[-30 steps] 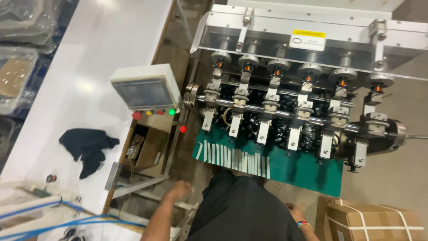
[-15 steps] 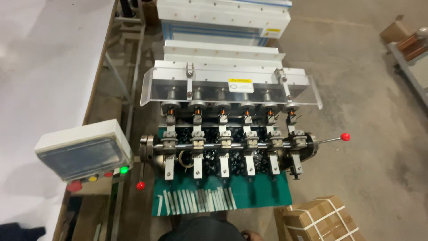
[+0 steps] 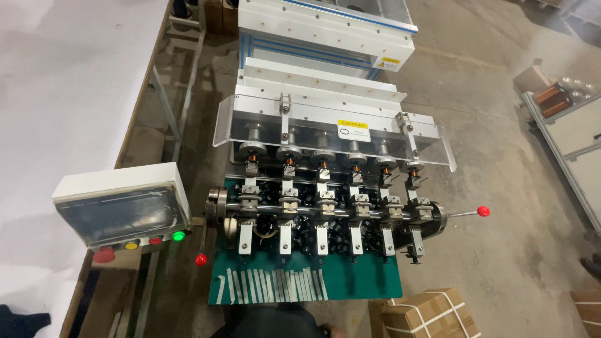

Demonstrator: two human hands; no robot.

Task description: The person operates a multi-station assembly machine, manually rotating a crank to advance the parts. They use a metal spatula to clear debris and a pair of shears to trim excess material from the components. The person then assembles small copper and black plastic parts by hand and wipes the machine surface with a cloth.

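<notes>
Neither of my hands shows in the head view. Below me stands a winding machine (image 3: 325, 209) with several spindles in a row, small copper coils (image 3: 289, 161) on them and a clear guard (image 3: 338, 128) tilted up over them. A green mat (image 3: 369, 281) at its front carries several flat metal strips (image 3: 272, 285). Red-knobbed levers stick out at the left (image 3: 200, 259) and the right (image 3: 482, 211). A white control box (image 3: 122, 203) with a screen, coloured buttons and a lit green lamp (image 3: 179, 236) sits to the left. My dark clothing (image 3: 269, 322) fills the bottom edge.
A long white table (image 3: 69, 94) runs along the left, with a dark cloth (image 3: 22, 322) at its near end. A strapped cardboard box (image 3: 429, 313) stands on the concrete floor at the bottom right. A metal rack (image 3: 563, 119) with small items is at the far right.
The view has swung up and to the right, centring the machine. My hands, seen at the bottom edge a second ago, have dropped out of the frame.
</notes>
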